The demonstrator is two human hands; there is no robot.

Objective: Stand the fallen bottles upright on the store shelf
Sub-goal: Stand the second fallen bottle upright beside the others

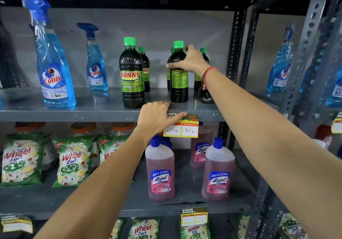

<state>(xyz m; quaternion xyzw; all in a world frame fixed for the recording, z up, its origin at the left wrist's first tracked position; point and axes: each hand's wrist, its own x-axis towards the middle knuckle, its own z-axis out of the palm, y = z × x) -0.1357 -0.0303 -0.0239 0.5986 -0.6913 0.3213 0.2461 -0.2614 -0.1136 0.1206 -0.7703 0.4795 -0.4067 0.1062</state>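
On the grey top shelf (74, 109) stand several dark bottles with green caps. My right hand (188, 60) grips the shoulder of one upright dark bottle (178, 87) whose label faces away. Another upright bottle marked SUNNY (131, 76) stands to its left, with one more behind it (146, 70). A dark bottle (204, 95) lies on its side just right of the held one, its base toward me, partly hidden by my right forearm. Behind it stands a further bottle (202, 53). My left hand (157, 117) rests on the shelf's front edge, fingers on the shelf, holding nothing.
Two blue Colin spray bottles (53, 63) (95, 61) stand at the left of the same shelf. A yellow price tag (182, 127) hangs from the shelf edge. Below are pink Lizol bottles (160, 172) and Wheel packets (20, 161). A slotted metal upright (236, 44) bounds the shelf on the right.
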